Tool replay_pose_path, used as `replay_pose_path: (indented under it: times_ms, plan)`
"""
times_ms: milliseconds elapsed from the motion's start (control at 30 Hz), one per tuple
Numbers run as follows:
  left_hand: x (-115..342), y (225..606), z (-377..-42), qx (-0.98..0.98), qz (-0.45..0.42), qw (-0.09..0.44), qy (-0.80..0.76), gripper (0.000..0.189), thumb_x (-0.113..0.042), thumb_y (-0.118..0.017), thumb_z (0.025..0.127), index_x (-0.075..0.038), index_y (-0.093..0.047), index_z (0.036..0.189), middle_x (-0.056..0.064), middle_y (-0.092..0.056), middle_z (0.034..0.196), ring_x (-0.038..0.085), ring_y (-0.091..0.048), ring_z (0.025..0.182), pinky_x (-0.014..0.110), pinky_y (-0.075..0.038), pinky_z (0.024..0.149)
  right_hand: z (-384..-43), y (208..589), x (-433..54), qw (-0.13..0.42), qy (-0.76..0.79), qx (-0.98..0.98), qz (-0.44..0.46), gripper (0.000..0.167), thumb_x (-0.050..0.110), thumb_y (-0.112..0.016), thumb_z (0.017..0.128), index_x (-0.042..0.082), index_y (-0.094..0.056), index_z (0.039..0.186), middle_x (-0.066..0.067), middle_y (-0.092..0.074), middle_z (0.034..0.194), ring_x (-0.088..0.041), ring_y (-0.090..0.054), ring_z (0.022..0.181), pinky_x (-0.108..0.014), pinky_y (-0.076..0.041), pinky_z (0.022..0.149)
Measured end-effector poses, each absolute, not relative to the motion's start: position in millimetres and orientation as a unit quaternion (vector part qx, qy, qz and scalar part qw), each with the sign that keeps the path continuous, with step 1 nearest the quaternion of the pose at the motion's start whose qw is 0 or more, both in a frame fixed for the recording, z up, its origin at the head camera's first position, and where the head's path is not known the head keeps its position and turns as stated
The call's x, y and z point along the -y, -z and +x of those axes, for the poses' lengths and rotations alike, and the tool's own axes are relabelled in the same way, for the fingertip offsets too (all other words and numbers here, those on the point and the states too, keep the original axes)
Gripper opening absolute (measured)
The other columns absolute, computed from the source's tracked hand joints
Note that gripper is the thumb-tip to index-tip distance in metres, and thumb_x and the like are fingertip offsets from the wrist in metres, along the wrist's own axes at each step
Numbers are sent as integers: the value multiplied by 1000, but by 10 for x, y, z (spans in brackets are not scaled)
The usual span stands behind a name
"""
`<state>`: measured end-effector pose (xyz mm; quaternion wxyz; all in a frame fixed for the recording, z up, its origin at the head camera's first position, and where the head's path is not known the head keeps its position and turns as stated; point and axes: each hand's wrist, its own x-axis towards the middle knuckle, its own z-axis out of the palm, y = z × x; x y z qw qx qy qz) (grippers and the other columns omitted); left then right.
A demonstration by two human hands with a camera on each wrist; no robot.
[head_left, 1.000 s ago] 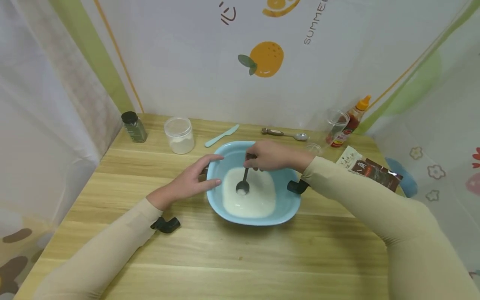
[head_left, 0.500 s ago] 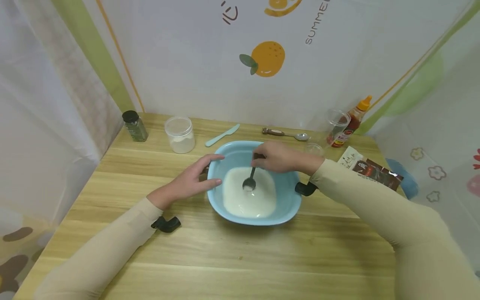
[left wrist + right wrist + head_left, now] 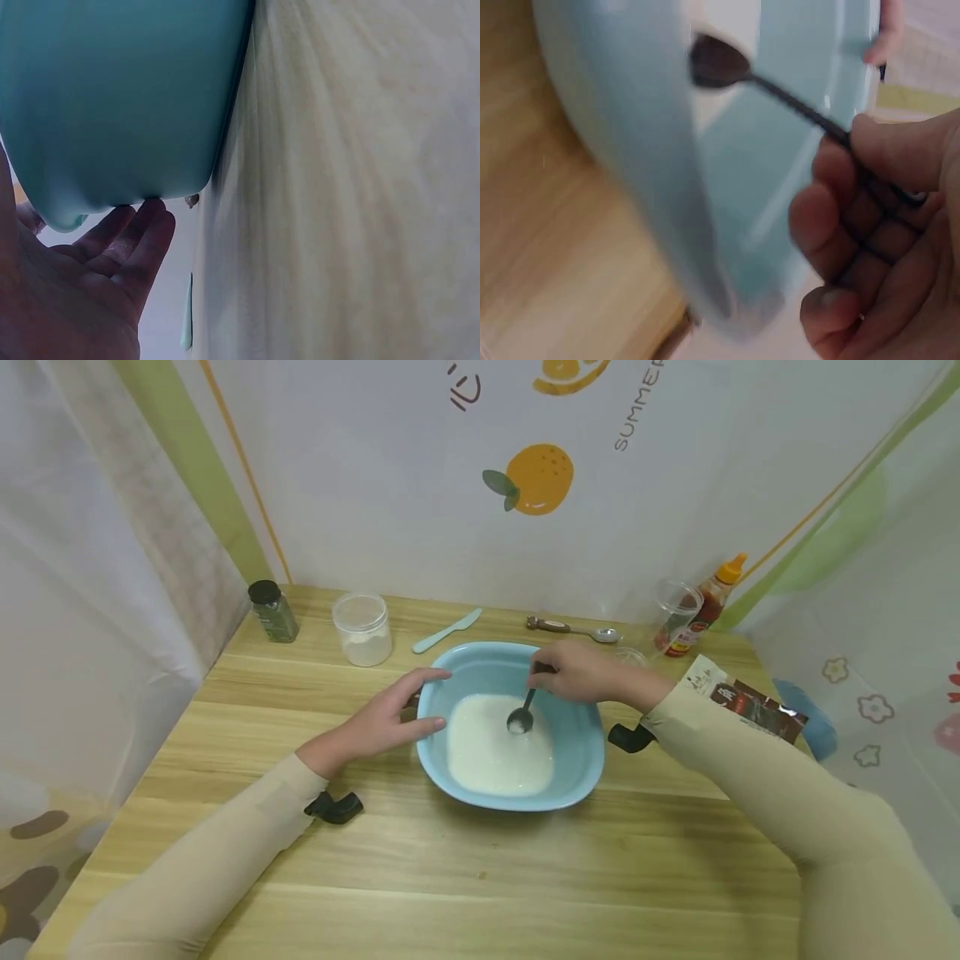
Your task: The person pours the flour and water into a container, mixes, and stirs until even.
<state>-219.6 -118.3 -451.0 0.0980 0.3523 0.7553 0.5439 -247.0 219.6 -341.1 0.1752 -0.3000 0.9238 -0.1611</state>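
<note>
A light blue bowl [image 3: 581, 768] stands on the wooden table with white, milky liquid [image 3: 491, 760] in its bottom. At its left side my left hand [image 3: 378, 720] holds the rim, thumb over the inside; the left wrist view has several fingers [image 3: 154, 225] against the outer wall. Between thumb and fingers, my right hand [image 3: 573, 672] pinches the handle of a small dark spoon [image 3: 529, 700]. The spoon's head is over the liquid, with some white in it. In the right wrist view its twisted handle [image 3: 795, 105] slants down to the bowl.
Behind the bowl lie a pale green plastic knife [image 3: 447, 631] and a brown-handled metal spoon [image 3: 573, 629]. Back left stand a green spice jar [image 3: 273, 614] and a tub of white powder [image 3: 363, 631]. At right are a sauce bottle [image 3: 701, 610], clear cup [image 3: 678, 602] and brown packet [image 3: 761, 708].
My right hand has moved the small spoon to the right and slightly toward the back over the bowl. The left hand keeps its place on the rim.
</note>
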Motion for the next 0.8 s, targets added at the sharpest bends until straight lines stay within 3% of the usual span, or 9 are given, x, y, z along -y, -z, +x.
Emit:
replay_pose_path:
  times_ms: [100, 233, 433, 633, 800]
  plan:
    - [1173, 4508, -2194, -754, 353, 100, -545, 69, -12, -73, 105, -1, -41, 165, 27, -49, 159, 47, -64, 135, 42, -67, 97, -2432, 3402, -2227, 191, 149, -920, -308, 15, 20, -70, 111, 13, -79, 101, 0, -70, 83, -15, -59, 71, -34, -51, 65]
    - [1169, 4498, -2186, -757, 352, 95, -542, 69, -12, -73, 105, -1, -41, 165, 26, -49, 160, 47, -63, 136, 42, -67, 96, -2386, 3426, -2151, 248, 168, -887, -351, 18, 26, -68, 113, 16, -79, 105, -4, -75, 90, -14, -64, 78, -35, -55, 71]
    - [1167, 4508, -2188, -762, 350, 95, -536, 70, -12, -74, 104, -1, -42, 165, 25, -49, 160, 46, -64, 136, 40, -68, 95, -2383, 3398, -2138, 204, 169, -914, -308, 17, 21, -69, 111, 12, -79, 101, -7, -74, 88, -14, -61, 74, -34, -53, 68]
    - [1179, 4516, -2202, -760, 350, 97, -539, 69, -12, -74, 105, -2, -41, 165, 24, -50, 160, 45, -64, 135, 39, -68, 95, -2329, 3367, -2016, 274, 156, -880, -356, 17, 28, -69, 113, 17, -79, 105, -4, -77, 91, -12, -68, 78, -35, -57, 72]
    - [1169, 4516, -2201, -759, 351, 102, -539, 70, -13, -73, 105, -2, -41, 166, 25, -49, 161, 46, -64, 135, 38, -68, 95, -2379, 3366, -1922, 217, 154, -901, -344, 19, 25, -67, 113, 12, -80, 106, -3, -75, 89, -13, -65, 78, -34, -55, 71]
